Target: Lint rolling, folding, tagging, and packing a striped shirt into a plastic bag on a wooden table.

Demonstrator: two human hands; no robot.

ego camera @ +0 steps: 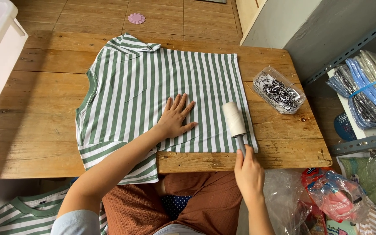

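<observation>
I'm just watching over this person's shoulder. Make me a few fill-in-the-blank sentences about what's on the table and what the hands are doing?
1. The left hand lies flat on a T-shirt striped white and ____.
2. The right hand grips the handle of a white lint ____, whose head rests on the shirt near its right edge.
3. The clear plastic container sits on the wooden table to the ____ of the shirt.

Missing words: green; roller; right

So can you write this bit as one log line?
left hand: flat on striped shirt | right hand: holds lint roller on shirt | wooden table
</observation>
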